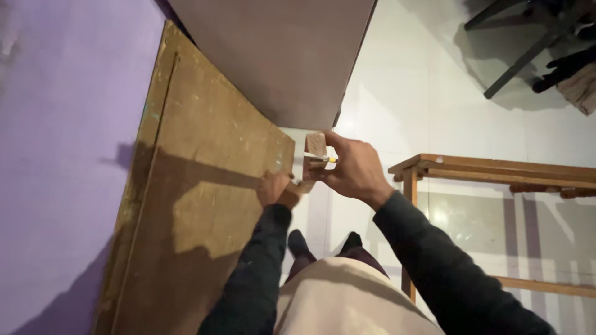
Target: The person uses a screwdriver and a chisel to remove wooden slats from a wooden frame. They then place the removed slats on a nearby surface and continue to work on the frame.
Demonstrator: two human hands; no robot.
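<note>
item: small wooden block [316, 145], pale brown, at the right edge of the brown board [205, 186], just beside its upper corner. your right hand [354, 170] is closed around the block's lower part and also pinches a thin white stick with a yellow tip [321, 158], lying across the block. your left hand [276, 189] rests against the board's edge, just below the block; whether its fingers are closed you cannot tell. nearby: purple wall [56, 155], wooden frame [496, 170], white tiled floor [434, 111].

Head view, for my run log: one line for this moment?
left hand: on brown board edge | right hand: holds small wood block, pencil-like stick
</note>
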